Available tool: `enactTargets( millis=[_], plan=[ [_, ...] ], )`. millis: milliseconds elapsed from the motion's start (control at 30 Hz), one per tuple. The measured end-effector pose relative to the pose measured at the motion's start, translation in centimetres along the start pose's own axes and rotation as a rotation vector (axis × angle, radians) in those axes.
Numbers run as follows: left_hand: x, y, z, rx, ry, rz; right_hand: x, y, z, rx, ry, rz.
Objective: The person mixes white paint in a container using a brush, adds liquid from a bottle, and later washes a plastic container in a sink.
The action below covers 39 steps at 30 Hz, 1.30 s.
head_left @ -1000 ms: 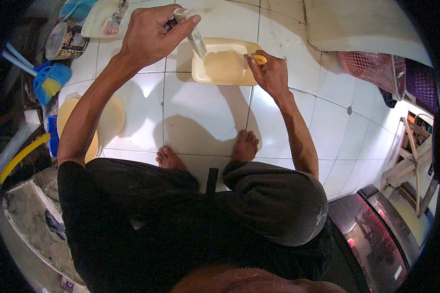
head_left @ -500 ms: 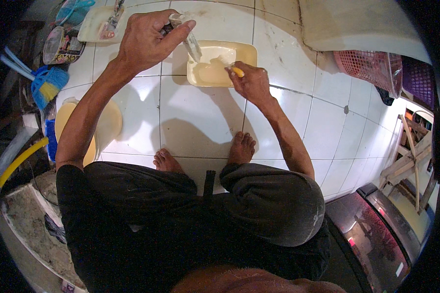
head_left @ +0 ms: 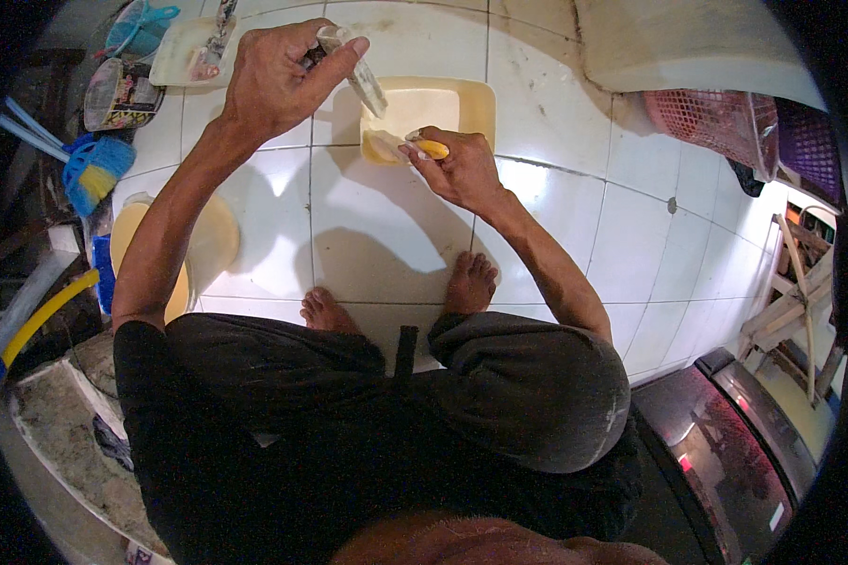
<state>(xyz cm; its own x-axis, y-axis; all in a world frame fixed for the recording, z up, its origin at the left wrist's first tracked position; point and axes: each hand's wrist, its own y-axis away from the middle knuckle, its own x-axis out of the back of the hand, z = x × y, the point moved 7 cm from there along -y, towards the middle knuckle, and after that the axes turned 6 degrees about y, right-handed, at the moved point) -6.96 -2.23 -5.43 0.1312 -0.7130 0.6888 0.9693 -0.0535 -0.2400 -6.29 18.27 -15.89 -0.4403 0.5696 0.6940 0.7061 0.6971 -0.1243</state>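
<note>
A shallow cream-coloured rectangular tray (head_left: 487, 105) lies on the tiled floor in front of my feet, with a pale, wet-looking mix inside. My left hand (head_left: 278, 80) is closed round a flat, whitish-smeared tool (head_left: 367, 91), whose lower end points down at the tray's left side. My right hand (head_left: 465, 171) grips a yellow-handled tool (head_left: 432, 149) over the tray's near edge. The head of that tool is blurred against the pale mix near the tray's lower left corner, so its kind is unclear.
A cream bucket (head_left: 214, 247) stands by my left forearm. Farther left are a blue-and-yellow brush (head_left: 97, 174), a patterned basket (head_left: 121, 94) and a second tray (head_left: 174, 56). Red (head_left: 707, 127) and purple (head_left: 808, 151) baskets sit at right, above a dark glossy case (head_left: 716, 452).
My right hand has moved left and slightly nearer to me, taking the yellow-handled tool from the tray's middle to its lower left. My left hand stays almost in place.
</note>
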Motion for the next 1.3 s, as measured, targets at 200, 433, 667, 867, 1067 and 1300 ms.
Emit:
enactTargets(
  millis=[200, 433, 667, 867, 1067, 1300],
  plan=[
    [0.1, 0.1, 0.3, 0.0, -0.012, -0.006, -0.4, -0.5, 1.9, -0.009, 0.051, -0.022],
    [0.1, -0.1, 0.4, -0.026, -0.005, -0.016, 2.2, -0.6, 5.1, -0.132, 0.139, 0.1],
    [0.3, 0.1, 0.1, -0.003, 0.027, 0.011, 5.6, -0.5, 4.0, -0.142, 0.324, 0.168],
    [0.5, 0.1, 0.2, 0.009, 0.018, 0.008, 7.0, -0.5, 4.4, -0.093, 0.305, 0.238],
    [0.3, 0.1, -0.2, 0.011, -0.006, -0.002, 2.1, 0.2, 3.8, -0.026, 0.262, 0.112],
    [0.4, 0.1, 0.4, -0.001, 0.101, 0.065, -0.3, 0.2, 1.4, 0.006, 0.109, 0.043]
  ],
)
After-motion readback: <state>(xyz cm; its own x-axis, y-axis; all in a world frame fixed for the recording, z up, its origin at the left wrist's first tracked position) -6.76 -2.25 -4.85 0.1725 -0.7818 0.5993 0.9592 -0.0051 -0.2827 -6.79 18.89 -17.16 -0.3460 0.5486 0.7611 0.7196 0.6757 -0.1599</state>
